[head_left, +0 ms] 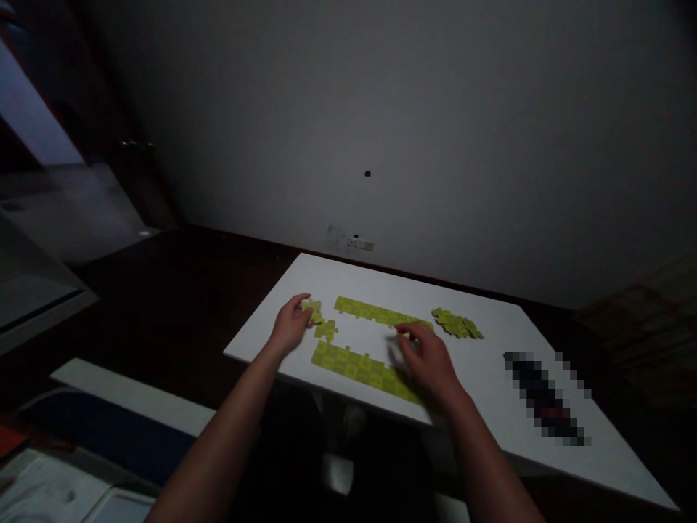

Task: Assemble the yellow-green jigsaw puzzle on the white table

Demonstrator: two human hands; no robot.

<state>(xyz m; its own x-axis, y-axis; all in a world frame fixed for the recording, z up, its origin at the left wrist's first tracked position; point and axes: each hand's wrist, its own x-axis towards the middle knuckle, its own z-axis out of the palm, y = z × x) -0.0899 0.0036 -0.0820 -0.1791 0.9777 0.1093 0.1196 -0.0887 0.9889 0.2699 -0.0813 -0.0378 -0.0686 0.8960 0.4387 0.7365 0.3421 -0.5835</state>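
Gently, my left hand (pixel 291 325) pinches green pieces (pixel 312 311) by their edge at the table's (pixel 484 378) left, likely light but bendable, while my right hand (pixel 430 357) curls half-closed, its hold unclear.

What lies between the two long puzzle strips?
In the head view: mostly bare table, with a small puzzle section near the left end and the right hand at the right end.
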